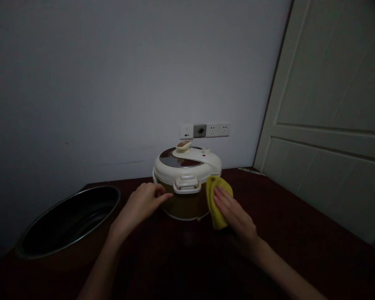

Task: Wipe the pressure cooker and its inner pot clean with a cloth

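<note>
A cream and gold electric pressure cooker (187,175) with its lid on stands on the dark red table (287,221) near the wall. My right hand (234,216) presses a yellow cloth (216,200) flat against the cooker's right side, fingers stretched over the cloth. My left hand (143,202) rests against the cooker's left side, fingers loosely curled and touching the body just left of the front latch.
A large dark metal basin (71,221) sits on the table at the left. A row of wall sockets (205,130) is on the wall behind the cooker. A white panelled door (331,108) stands at the right.
</note>
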Tool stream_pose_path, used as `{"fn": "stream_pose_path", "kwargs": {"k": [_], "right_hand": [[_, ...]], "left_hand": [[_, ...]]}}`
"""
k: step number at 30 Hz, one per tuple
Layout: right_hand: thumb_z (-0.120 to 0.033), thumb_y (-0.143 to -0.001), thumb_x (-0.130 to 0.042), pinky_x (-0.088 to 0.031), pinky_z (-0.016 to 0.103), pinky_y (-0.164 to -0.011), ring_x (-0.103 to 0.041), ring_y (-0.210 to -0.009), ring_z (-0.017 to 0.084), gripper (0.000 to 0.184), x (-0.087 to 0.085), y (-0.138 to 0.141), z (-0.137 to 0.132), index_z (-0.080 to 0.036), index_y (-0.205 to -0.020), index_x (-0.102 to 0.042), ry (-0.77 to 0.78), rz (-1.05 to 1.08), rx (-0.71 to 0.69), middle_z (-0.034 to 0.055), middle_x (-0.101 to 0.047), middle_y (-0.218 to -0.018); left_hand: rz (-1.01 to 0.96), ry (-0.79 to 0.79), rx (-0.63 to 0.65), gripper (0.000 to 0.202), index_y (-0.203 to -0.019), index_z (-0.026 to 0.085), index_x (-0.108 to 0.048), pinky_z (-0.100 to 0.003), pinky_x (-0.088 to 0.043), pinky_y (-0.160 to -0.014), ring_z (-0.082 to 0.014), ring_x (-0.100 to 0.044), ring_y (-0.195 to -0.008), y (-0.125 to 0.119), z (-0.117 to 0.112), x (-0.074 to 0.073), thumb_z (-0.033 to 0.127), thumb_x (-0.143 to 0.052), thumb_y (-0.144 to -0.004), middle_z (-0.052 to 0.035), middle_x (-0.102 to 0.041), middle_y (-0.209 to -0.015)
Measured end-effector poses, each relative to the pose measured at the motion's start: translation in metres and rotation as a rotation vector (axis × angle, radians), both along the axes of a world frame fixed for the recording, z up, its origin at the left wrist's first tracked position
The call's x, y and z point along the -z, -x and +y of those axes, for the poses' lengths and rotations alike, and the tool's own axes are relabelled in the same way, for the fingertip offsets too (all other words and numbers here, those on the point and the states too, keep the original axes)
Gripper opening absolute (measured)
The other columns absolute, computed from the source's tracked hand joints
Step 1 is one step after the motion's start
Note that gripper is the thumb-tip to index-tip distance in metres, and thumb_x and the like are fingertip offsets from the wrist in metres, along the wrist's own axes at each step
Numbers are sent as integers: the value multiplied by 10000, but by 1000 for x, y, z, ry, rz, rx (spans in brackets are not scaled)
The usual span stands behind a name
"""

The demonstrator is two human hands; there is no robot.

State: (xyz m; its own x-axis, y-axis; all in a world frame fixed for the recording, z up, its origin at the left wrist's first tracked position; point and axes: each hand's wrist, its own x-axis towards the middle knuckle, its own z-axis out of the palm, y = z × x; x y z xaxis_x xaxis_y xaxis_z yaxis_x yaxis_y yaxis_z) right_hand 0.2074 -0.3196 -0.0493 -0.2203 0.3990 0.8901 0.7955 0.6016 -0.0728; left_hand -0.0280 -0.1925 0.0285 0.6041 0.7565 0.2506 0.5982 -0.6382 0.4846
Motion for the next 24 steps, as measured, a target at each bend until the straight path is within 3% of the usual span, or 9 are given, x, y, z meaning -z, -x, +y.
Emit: {"fn": "stream_pose_path", "kwargs": {"k": [3,8,12,19,24], "right_hand": [[-73,-919,-364,-394,448,-1052,-359,-1306,243,490,0,-7,25,-144,-1403,-343,2,-317,-15,121,-493,-1341],[-62,-915,-364,-371,407,-1077,-305,-1333,212,457,-1,12,57,-114,-1368,-392,13,-504,17,119,-467,-1361],[-68,-908,-357,-353,391,-1089,-267,-1347,215,459,-5,26,60,-81,-1367,-383,46,-589,59,130,-409,-1399],[-53,-914,-348,-369,416,-1080,-283,-1341,218,498,1,-9,41,-113,-1407,-314,43,-595,164,117,-429,-1388],[-57,-909,-350,-378,408,-1072,-307,-1333,243,439,-9,22,53,-42,-1343,-414,31,-647,157,156,-420,-1385]], "left_hand": [[7,44,134,279,-816,175,-695,-261,-404,-599,-165,-577,-656,1,14,7,392,-524,-784,-57,-675,-746],[-62,284,325,322,-1002,141,-649,-247,-442,-553,-127,-572,-565,-9,27,14,303,-423,-839,-43,-637,-728],[-97,291,326,315,-1003,131,-642,-243,-455,-560,-113,-565,-558,-12,27,15,272,-408,-846,-33,-614,-718],[-69,294,326,289,-945,123,-640,-231,-449,-549,-111,-575,-570,-12,26,13,243,-399,-842,-46,-630,-732],[-110,289,309,247,-843,120,-620,-237,-455,-552,-109,-563,-549,-15,24,12,228,-398,-833,-32,-604,-691]]}}
